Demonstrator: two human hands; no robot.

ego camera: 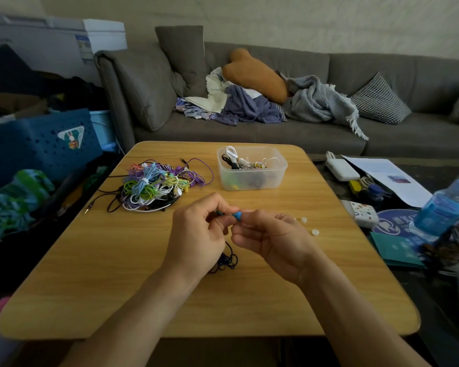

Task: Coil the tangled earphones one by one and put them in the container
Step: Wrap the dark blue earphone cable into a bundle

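Both my hands meet over the middle of the wooden table (90, 274). My left hand (196, 234) and my right hand (270, 237) pinch a dark blue earphone at its blue earbud (237, 215). Its dark cord (227, 259) hangs down between my hands and lies in a loose bunch on the table. A tangled pile of coloured earphones (154, 184) lies at the far left of the table. A clear plastic container (252, 168) stands at the far middle, with several coiled earphones inside.
Two small white ear tips (309, 225) lie on the table right of my right hand. A water bottle (440, 207), papers and small items crowd the low surface to the right. Blue baskets (40, 144) stand left; a grey sofa (276, 128) is behind.
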